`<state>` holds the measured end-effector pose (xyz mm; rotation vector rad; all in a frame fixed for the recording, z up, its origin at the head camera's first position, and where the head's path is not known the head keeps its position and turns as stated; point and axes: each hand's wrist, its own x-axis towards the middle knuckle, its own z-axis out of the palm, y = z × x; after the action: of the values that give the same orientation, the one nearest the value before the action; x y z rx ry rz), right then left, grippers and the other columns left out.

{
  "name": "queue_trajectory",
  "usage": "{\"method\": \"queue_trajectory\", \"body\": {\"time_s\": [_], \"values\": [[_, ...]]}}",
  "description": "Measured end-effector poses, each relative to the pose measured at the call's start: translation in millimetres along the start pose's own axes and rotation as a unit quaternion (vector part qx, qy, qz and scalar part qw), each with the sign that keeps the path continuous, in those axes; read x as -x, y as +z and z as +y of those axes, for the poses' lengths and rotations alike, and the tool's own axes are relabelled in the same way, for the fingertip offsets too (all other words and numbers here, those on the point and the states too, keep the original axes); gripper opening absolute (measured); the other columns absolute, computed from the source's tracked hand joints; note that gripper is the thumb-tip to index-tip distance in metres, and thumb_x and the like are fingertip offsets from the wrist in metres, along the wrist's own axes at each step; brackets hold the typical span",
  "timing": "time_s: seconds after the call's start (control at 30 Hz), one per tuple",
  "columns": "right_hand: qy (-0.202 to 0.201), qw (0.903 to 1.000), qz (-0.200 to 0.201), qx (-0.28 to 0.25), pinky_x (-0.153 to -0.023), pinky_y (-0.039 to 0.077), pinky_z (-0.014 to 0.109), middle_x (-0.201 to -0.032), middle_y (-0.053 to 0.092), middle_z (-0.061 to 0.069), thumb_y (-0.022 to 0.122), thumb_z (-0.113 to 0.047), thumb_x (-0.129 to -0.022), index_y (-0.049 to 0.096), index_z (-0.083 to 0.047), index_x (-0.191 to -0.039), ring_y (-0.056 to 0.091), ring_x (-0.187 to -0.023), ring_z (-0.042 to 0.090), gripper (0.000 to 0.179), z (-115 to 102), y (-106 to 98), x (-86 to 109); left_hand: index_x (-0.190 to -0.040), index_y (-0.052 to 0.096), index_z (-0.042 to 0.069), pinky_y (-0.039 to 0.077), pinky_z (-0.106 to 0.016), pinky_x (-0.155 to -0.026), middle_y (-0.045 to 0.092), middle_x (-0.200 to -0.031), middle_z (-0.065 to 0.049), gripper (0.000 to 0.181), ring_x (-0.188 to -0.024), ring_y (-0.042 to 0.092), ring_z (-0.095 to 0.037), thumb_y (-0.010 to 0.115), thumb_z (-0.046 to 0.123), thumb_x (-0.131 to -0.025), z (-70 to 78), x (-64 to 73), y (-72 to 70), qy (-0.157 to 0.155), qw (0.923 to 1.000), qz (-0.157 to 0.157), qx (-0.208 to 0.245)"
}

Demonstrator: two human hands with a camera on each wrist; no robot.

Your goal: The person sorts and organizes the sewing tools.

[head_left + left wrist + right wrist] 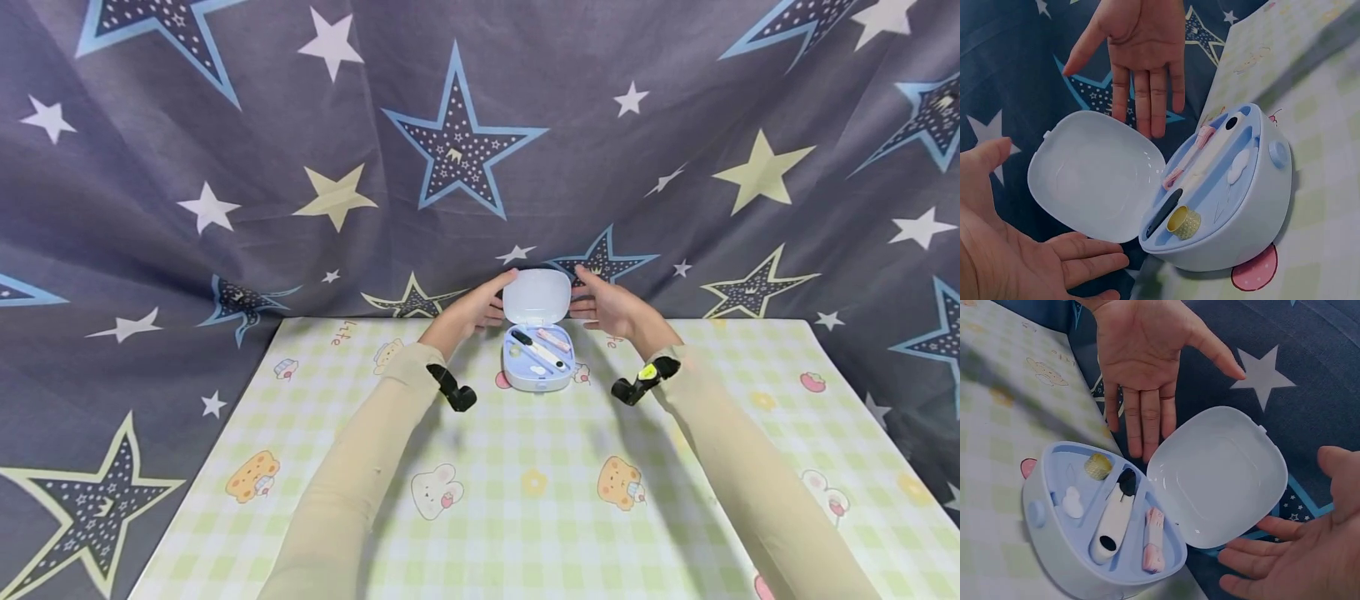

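A small white sewing box (538,384) with a pale blue inner tray stands at the table's back edge, its white lid (537,296) raised upright. My left hand (477,309) is at the lid's left side, palm inward, fingers straight and fingertips close to its edge. Mirroring it on the right, my right hand (613,310) has its fingers extended near the lid. In the tray lie a gold thimble (1186,223), a white pen-shaped tool (1112,524) with a black end, a pink-and-white thread bundle (1154,540) and a white needle threader (1072,503).
A green-and-white checked cloth (517,508) with cartoon animals covers the table. Right behind the box hangs a dark curtain (465,242) printed with stars. A black wrist camera (453,390) sits on the left sleeve, another camera (643,382) on the right.
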<state>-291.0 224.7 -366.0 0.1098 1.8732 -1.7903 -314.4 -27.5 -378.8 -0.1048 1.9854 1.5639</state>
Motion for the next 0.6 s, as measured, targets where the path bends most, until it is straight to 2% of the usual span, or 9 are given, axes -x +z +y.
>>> {"method": "queue_trajectory", "body": {"time_s": [0.23, 0.4, 0.6], "values": [[0.037, 0.9993, -0.006, 0.004, -0.128, 0.006, 0.054, -0.163, 0.018, 0.035, 0.033, -0.059, -0.104, 0.004, 0.001, -0.162, 0.016, -0.155, 0.045, 0.088, -5.6, 0.3, -1.3, -0.155, 0.031, -0.001, 0.014, -0.053, -0.127, 0.043, -0.157, -0.023, 0.104, -0.148, 0.041, -0.037, 0.052, 0.076, -0.088, 1.3, 3.4, 0.8, -0.009, 1.0000, -0.003, -0.002], [0.060, 0.9980, -0.003, 0.021, -0.128, 0.004, 0.053, -0.164, 0.021, 0.033, 0.033, -0.060, -0.104, 0.003, -0.002, -0.162, 0.017, -0.156, 0.043, 0.088, -8.5, 1.5, -1.7, -0.155, 0.032, 0.000, 0.013, -0.054, -0.127, 0.043, -0.157, -0.022, 0.105, -0.148, 0.041, -0.036, 0.053, 0.077, -0.087, 0.4, 2.7, -0.3, -0.020, 0.9997, -0.006, -0.013], [0.082, 0.9963, 0.005, 0.025, -0.129, 0.005, 0.051, -0.165, 0.022, 0.030, 0.034, -0.062, -0.103, 0.003, -0.003, -0.162, 0.018, -0.156, 0.041, 0.089, -10.7, 2.3, -1.7, -0.156, 0.031, 0.000, 0.014, -0.052, -0.127, 0.044, -0.156, -0.022, 0.105, -0.149, 0.039, -0.037, 0.053, 0.077, -0.087, -1.6, 0.1, 0.0, -0.024, 0.9997, -0.007, -0.004]]}}
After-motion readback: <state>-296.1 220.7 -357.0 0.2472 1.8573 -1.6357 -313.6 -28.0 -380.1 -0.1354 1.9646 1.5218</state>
